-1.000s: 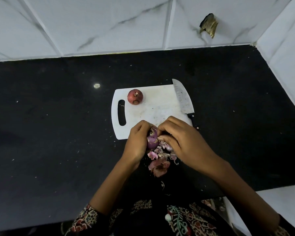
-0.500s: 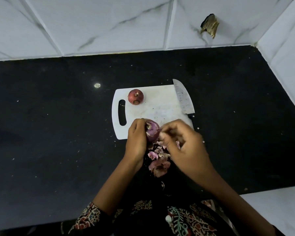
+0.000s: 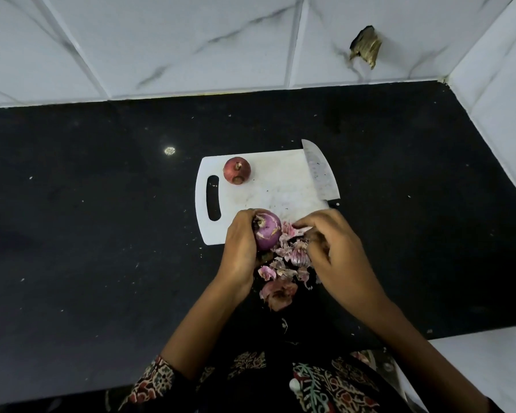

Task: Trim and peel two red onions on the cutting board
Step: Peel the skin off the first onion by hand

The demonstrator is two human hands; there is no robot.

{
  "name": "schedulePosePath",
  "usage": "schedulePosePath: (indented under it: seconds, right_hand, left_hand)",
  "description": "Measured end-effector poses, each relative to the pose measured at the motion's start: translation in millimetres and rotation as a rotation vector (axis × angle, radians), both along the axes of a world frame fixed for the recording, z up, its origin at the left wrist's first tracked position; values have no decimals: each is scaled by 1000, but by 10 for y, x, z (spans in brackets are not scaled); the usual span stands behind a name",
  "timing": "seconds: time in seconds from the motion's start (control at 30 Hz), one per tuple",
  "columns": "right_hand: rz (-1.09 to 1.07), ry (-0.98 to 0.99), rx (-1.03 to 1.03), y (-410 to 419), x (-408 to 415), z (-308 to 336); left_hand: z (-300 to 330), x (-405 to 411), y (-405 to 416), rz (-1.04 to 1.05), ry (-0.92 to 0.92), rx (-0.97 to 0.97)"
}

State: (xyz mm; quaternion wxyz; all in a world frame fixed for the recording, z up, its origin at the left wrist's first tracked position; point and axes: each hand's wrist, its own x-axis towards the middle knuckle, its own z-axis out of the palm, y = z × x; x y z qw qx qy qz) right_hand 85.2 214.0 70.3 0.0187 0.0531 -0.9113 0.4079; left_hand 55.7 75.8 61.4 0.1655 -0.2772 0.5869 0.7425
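Left hand (image 3: 240, 248) fingers around smooth round purple onion (image 3: 267, 231); right hand (image 3: 331, 248) fingers pinching papery skin (image 3: 292, 231).

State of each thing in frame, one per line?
peeled onion: mostly skinned, gripped in left hand
second onion: unpeeled, resting on cutting board
knife: lying idle on board's right edge
peel scraps: piled on counter
right hand: pinching a peel strip
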Motion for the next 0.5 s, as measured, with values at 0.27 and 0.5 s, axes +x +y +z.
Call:
schedulePosePath:
  seconds: [0.27,0.5]
  right_hand:
    - [39,251,-34,-108,6,-14]
    - [47,288,-77,-148,22,20]
  left_hand:
    - [9,14,24,-31,86,-38]
    - [22,28,31,-59,126,-77]
